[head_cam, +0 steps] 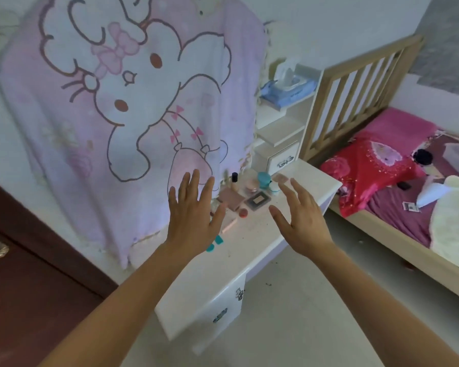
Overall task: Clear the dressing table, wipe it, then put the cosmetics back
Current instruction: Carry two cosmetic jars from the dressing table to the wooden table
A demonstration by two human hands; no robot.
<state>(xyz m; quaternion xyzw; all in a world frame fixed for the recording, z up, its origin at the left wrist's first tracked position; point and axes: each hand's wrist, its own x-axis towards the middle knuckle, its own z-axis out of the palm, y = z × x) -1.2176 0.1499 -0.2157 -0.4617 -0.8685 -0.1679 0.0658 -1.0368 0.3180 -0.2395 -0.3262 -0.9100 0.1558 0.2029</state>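
White and faintly speckled, the dressing table (249, 250) carries the cosmetics (251, 184) bunched at its far end, toward the back edge: a teal jar (264, 179), a dark palette (257, 200), a pink palette (231, 198), a black-capped bottle (234, 181) and a small red pot (243, 213). I see my left hand (194, 218) spread wide above the back edge, fingers straight, holding nothing. My right hand (302, 221) hovers near the front edge, splayed and empty. Teal clips (217, 239) lie by my left wrist. A pink cartoon blanket (117, 102) hangs behind.
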